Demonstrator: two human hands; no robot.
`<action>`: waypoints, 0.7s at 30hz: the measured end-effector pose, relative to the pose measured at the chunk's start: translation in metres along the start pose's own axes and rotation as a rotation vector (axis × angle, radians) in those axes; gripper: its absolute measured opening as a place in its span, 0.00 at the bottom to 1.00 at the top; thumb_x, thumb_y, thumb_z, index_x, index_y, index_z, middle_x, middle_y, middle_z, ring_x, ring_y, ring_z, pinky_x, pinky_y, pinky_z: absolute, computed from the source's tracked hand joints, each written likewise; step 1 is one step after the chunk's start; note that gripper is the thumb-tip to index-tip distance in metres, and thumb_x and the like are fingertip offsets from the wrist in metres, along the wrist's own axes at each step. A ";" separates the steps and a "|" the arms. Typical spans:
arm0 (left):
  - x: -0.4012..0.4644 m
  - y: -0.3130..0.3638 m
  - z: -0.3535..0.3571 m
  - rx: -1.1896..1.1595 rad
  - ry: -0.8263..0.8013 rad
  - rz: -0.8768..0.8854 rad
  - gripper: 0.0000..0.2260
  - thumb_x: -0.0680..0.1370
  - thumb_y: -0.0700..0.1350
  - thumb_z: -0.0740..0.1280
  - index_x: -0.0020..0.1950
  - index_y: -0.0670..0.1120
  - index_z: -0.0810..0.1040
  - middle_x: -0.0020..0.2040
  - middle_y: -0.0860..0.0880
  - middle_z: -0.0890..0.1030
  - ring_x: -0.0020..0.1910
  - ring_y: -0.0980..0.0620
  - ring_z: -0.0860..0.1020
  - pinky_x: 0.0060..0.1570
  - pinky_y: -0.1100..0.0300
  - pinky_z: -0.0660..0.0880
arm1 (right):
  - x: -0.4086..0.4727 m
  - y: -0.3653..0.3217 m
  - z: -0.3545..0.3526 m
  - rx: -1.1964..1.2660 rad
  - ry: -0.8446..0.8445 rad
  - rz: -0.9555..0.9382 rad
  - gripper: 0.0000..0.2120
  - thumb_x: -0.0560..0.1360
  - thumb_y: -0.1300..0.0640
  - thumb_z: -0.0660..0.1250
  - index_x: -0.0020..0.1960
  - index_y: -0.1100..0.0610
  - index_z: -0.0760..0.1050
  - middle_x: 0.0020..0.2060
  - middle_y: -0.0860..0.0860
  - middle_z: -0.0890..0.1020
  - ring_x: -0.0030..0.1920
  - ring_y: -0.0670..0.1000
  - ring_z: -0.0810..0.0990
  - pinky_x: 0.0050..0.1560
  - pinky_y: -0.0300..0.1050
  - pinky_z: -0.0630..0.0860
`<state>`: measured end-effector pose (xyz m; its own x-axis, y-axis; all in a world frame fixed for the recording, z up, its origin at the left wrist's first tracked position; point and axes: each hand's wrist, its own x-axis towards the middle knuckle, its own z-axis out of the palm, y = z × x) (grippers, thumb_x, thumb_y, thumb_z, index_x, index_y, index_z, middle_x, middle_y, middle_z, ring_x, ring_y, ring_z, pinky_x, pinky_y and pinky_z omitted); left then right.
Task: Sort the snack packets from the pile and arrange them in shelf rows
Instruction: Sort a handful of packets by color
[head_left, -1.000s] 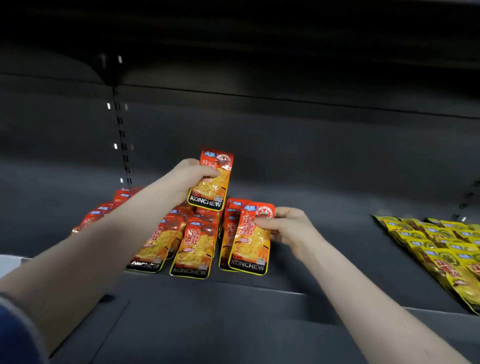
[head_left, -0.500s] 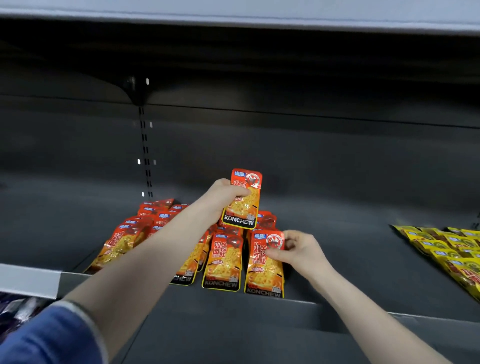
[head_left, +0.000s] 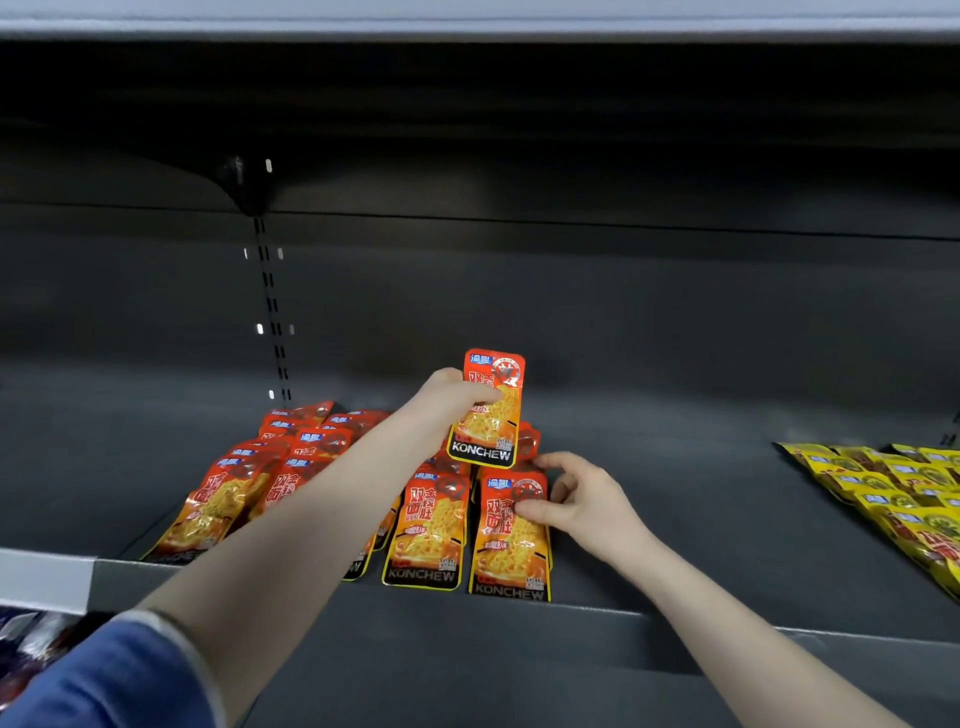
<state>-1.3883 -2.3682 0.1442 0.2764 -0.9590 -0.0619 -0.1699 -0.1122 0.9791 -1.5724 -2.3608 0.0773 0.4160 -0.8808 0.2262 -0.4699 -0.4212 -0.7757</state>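
My left hand (head_left: 451, 400) grips an orange-red KONCHEW snack packet (head_left: 488, 410) upright in the air, above the rows of matching packets. Those rows (head_left: 291, 467) lie overlapped on the dark shelf (head_left: 675, 467), running from front to back. My right hand (head_left: 576, 499) pinches the upper right edge of the front packet (head_left: 511, 545) in the rightmost orange row, thumb on its face and fingers behind it. Another front packet (head_left: 426, 535) lies just left of it.
Rows of yellow snack packets (head_left: 893, 499) lie at the right end of the same shelf. A slotted upright (head_left: 270, 312) runs up the back wall on the left. The shelf above (head_left: 467, 15) overhangs. A lower shelf with dark goods (head_left: 31, 639) shows at bottom left.
The view shifted left and up, so the shelf contents sit lower right in frame. My left hand keeps the raised packet. My right hand stays on the rightmost front packet, fingers now spread behind it.
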 end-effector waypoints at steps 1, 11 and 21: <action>0.001 0.001 0.002 -0.003 -0.003 -0.002 0.19 0.73 0.43 0.72 0.61 0.42 0.73 0.52 0.42 0.82 0.49 0.44 0.82 0.54 0.47 0.78 | 0.000 0.003 -0.004 -0.007 0.022 0.001 0.20 0.70 0.51 0.74 0.60 0.51 0.74 0.35 0.45 0.73 0.37 0.42 0.72 0.38 0.35 0.68; 0.006 0.012 0.068 0.016 -0.056 -0.037 0.15 0.74 0.40 0.71 0.58 0.41 0.72 0.52 0.41 0.81 0.47 0.44 0.81 0.47 0.53 0.78 | 0.010 0.054 -0.097 -0.577 0.212 0.205 0.08 0.75 0.50 0.66 0.52 0.53 0.76 0.50 0.52 0.80 0.53 0.56 0.78 0.47 0.44 0.71; 0.035 -0.017 0.147 0.243 0.167 -0.045 0.13 0.73 0.41 0.68 0.57 0.39 0.76 0.55 0.41 0.81 0.54 0.43 0.79 0.55 0.53 0.75 | 0.026 0.098 -0.131 -0.693 0.222 0.221 0.10 0.77 0.50 0.62 0.55 0.52 0.75 0.53 0.52 0.78 0.54 0.55 0.77 0.43 0.41 0.68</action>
<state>-1.5153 -2.4382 0.0966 0.4375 -0.8977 -0.0519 -0.3694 -0.2320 0.8998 -1.7103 -2.4532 0.0841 0.1231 -0.9525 0.2785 -0.9362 -0.2046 -0.2859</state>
